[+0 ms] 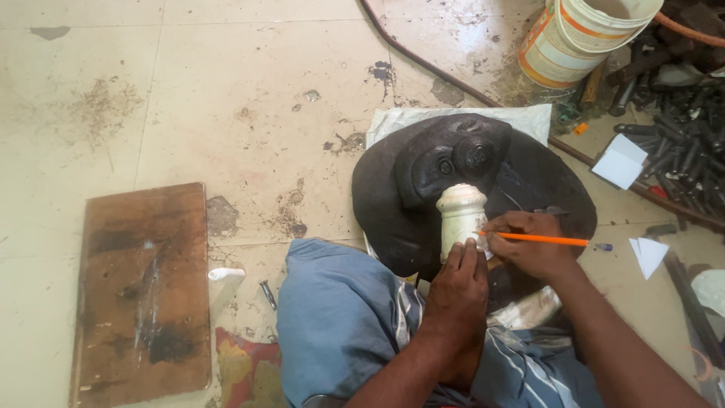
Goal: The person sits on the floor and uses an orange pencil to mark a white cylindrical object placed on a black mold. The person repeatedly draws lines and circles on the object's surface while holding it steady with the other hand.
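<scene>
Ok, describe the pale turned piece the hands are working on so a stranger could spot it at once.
Start at the big black rounded casting lying on the tiled floor in front of the person's knees. Standing upright against it is the pale turned piece, steadied by the left hand while the right hand puts an orange pencil to it. It is the only cream, knob-topped thing there.

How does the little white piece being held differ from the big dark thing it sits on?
The white turned piece is small, pale and stands upright, steadied by the left hand. The dark dome-shaped casting is far larger, near black and lies flat on the floor. The right hand puts an orange pencil to the white piece, not to the casting. Both have rounded shapes.
</scene>
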